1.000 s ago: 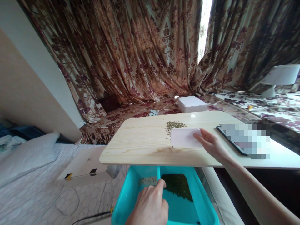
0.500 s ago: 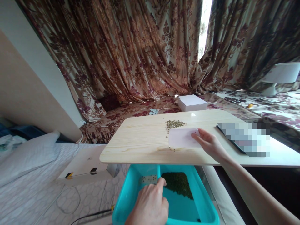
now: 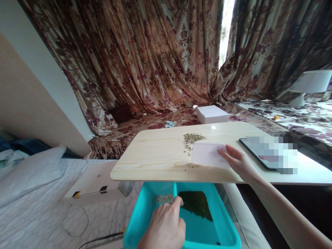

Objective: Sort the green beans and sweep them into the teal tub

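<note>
A thin white plastic sheet [image 3: 206, 154] is pinched at its right edge by my right hand [image 3: 238, 160], low over the tabletop. Just past its upper left corner lies a patch of small green grains [image 3: 193, 138], with some strays scattered beside it. My left hand [image 3: 164, 223] closes on the divider of a teal two-part tray [image 3: 233, 228] below the table's front edge. A heap of dark green grains [image 3: 197, 204] fills part of the right compartment. In the left one, a lighter speckled patch [image 3: 164, 198] shows, partly behind my hand.
The pale wooden tabletop [image 3: 147, 152] carries a tablet [image 3: 256, 154] at right, its screen partly blurred. Behind it stands a white box [image 3: 212, 112]. A flat white case [image 3: 95, 183] and cables lie on the bed at left. A lamp [image 3: 311, 83] is far right.
My right hand and the white sheet have moved slightly right and toward me, uncovering some stray grains. My left hand stays on the tray, nearly unmoved.
</note>
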`<state>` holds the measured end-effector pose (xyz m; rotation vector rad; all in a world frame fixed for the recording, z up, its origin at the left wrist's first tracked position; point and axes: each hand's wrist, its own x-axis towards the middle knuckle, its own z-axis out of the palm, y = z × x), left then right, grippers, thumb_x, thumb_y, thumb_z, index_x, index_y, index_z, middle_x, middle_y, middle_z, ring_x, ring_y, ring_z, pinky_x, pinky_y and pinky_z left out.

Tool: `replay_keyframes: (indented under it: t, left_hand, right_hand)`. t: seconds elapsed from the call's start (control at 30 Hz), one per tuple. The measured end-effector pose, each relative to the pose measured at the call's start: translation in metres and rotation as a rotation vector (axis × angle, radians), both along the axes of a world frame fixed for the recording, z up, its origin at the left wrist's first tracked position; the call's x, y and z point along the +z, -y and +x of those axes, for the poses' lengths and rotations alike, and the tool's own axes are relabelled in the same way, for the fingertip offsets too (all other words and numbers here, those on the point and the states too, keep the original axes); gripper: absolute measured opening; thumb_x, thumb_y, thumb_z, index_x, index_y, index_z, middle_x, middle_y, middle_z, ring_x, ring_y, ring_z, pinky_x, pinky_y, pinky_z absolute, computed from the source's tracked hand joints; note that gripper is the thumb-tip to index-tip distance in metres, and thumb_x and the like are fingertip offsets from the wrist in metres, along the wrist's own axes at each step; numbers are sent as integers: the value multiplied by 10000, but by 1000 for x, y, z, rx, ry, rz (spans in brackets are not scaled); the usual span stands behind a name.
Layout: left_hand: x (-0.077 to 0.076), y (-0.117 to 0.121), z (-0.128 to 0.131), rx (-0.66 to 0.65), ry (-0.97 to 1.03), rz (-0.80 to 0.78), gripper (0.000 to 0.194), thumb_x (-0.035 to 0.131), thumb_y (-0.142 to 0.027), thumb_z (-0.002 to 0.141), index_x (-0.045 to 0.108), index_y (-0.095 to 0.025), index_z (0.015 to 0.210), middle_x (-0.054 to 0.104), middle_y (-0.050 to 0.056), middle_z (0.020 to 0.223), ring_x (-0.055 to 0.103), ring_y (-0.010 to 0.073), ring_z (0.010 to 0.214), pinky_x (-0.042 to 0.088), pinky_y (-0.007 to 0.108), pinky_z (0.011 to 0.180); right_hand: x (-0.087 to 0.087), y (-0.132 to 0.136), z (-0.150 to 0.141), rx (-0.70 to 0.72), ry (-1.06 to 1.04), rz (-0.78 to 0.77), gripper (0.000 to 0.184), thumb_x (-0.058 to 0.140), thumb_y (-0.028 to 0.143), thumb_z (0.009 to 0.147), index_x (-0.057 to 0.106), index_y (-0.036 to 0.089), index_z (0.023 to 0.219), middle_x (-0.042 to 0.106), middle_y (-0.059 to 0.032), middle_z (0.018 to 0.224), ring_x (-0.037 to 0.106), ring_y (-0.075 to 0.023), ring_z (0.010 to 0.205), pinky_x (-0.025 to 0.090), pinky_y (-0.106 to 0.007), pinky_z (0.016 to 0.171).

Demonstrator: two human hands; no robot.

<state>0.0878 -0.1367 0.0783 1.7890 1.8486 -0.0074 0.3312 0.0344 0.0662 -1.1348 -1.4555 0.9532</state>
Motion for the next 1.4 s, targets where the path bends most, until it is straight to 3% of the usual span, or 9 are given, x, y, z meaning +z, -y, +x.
replay_keyframes:
  t: [0.3,0.53,0.7,0.93,1.07,1.13,1.27,1.4]
  left_hand:
    - [0,1,-1,16,-1,-10,523,387,-141,869,570,-232,1351,687,94,1252,588,268,1224,403,376,1059]
    - [0,3,-3,29,14,14,507,400,-144,858,589,-232,1319,697,92,1239,605,275,1195,417,378,1040]
    - [2,3,-4,44,-10,-3,517,399,-136,861,583,-232,1334,706,90,1220,609,272,1189,414,368,1037]
    - [3,1,-11,63,-48,-17,520,404,-132,863,578,-233,1342,709,95,1209,615,275,1192,421,378,1040]
    - [3,0,-12,24,-82,-28,536,396,-120,862,563,-205,1363,710,117,1200,622,286,1182,428,390,1038]
    - [3,-1,-8,-4,-94,-42,541,405,-119,849,567,-200,1359,715,126,1172,634,298,1156,444,402,1018]
    - [6,-5,11,-86,-84,-35,537,418,-107,807,608,-195,1302,717,143,1136,645,329,1118,469,443,983]
    - [14,-13,35,-185,-71,-81,518,410,-81,801,635,-167,1260,713,159,1137,644,332,1118,467,447,986]
  right_hand:
    - [8,20,-3,157,5,-128,534,790,720,608,728,211,759,765,-64,776,694,-246,734,566,-335,649]
    - [2,10,-10,-22,-16,13,403,761,629,704,715,236,784,765,-53,781,702,-250,757,572,-335,656]
    - [-8,2,-17,-14,-15,2,387,743,607,718,709,234,816,771,-53,798,705,-243,752,571,-332,648]
    - [-4,13,-41,201,-89,-85,429,757,648,696,675,234,774,752,-33,766,685,-215,713,554,-317,635]
    - [5,27,-31,359,-26,-116,458,759,664,702,690,214,751,735,-25,715,658,-194,637,531,-294,556]
    - [8,28,-14,305,-2,-90,464,758,674,702,707,215,747,751,-42,730,672,-209,647,549,-309,564]
    - [10,15,29,-41,-85,14,478,815,703,588,728,254,727,789,-60,778,717,-250,707,590,-346,623]
    - [7,-1,49,-102,-50,46,389,866,613,562,745,281,726,787,-49,733,730,-272,699,597,-371,625]
